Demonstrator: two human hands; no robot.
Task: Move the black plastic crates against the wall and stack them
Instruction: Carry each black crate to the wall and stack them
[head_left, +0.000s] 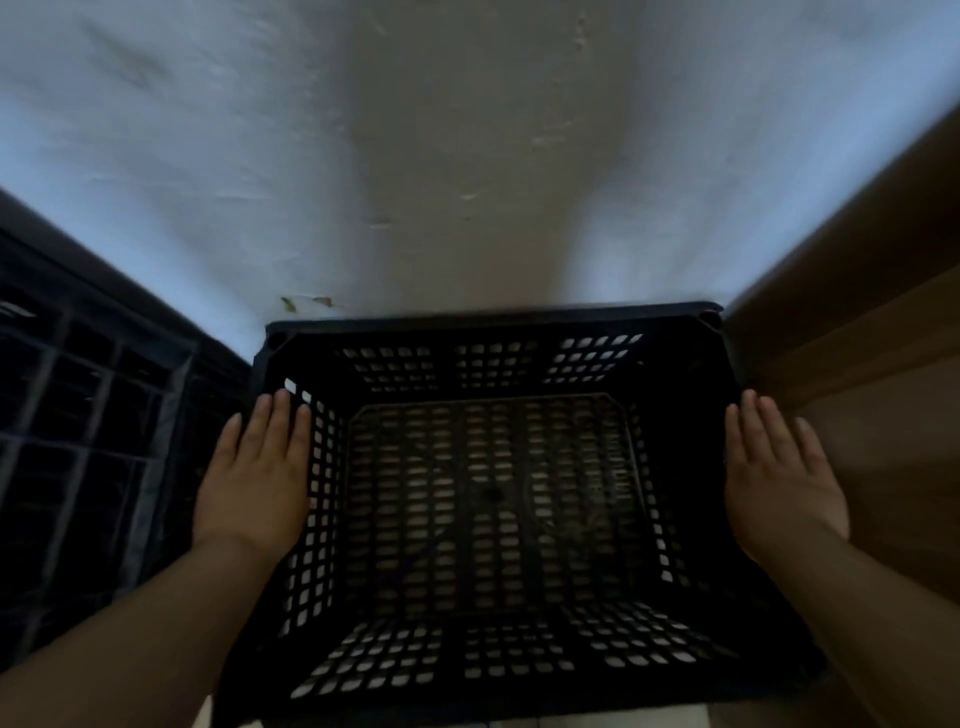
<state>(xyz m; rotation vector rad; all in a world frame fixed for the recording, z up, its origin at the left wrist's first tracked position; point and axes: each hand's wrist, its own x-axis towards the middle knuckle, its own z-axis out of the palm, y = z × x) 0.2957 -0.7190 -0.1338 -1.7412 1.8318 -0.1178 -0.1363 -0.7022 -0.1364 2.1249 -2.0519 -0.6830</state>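
two hands flank one black crate (488, 364), seen from above through its open top down to its slotted bottom. the left hand (254, 478) lies flat along the crate's left rim and outer side. its fingers (283, 415) are straight and close together, pointing toward the wall (467, 156). the right hand (784, 483) mirrors it on the right side, and its fingers (753, 415) are also straight and laid against the plastic. neither hand curls round anything; both press on the crate's sides with relaxed, extended fingers. i cannot make out either thumb, so i cannot tell whether they hook the rim.

the crate sits between the two hands, its long far rim close to the foot of the pale wall. blur along that rim hides whether the two touch. a pale strip of floor (597, 719) shows below the crate's near edge, and light shows through the bottom slots. i cannot tell whether the crate rests on the floor or is lifted off it.

on the left, just beside the crate, stands a dark gridded shape that looks like another crate (88, 415). it is cut off by the frame edge and too dim to read well. on the right, a brown box (872, 338) runs off the frame, and the right hand lies in the gap between it and the crate. a small greenish mark (306, 302) sits on the wall above the crate's far left corner.
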